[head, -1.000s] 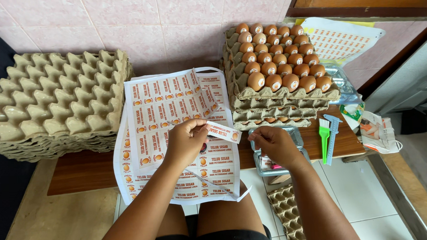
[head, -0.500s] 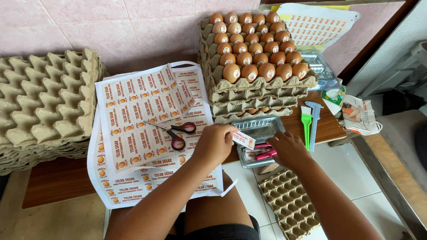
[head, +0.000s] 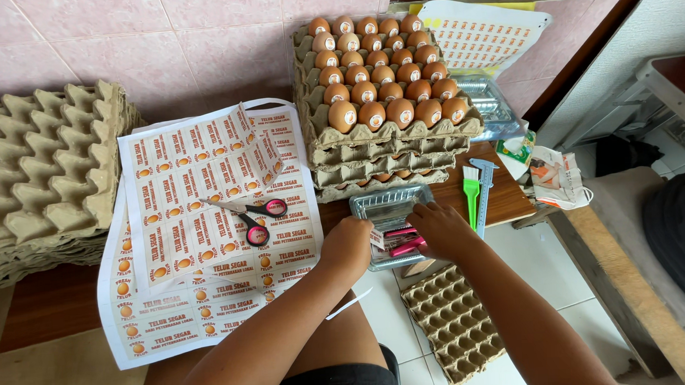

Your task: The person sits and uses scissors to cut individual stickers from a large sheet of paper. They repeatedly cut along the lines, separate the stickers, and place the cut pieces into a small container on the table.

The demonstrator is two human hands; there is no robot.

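While both hands meet low in the middle of the frame, the left hand (head: 350, 246) pinches a small cut label (head: 376, 238) between curled fingers, holding it at the near edge of a clear plastic tray (head: 381, 206). Just right of it, the right hand (head: 439, 231) is closed around a pink stapler (head: 403, 247) over that same tray. Left of centre, pink-handled scissors (head: 253, 217) lie open on printed label sheets (head: 205, 221). Above the tray, upper centre, stands a stack of cartons filled with brown eggs (head: 376, 75). Empty egg trays (head: 34, 183) pile up at the left edge, and another empty tray (head: 456, 322) lies on the floor below the hands.
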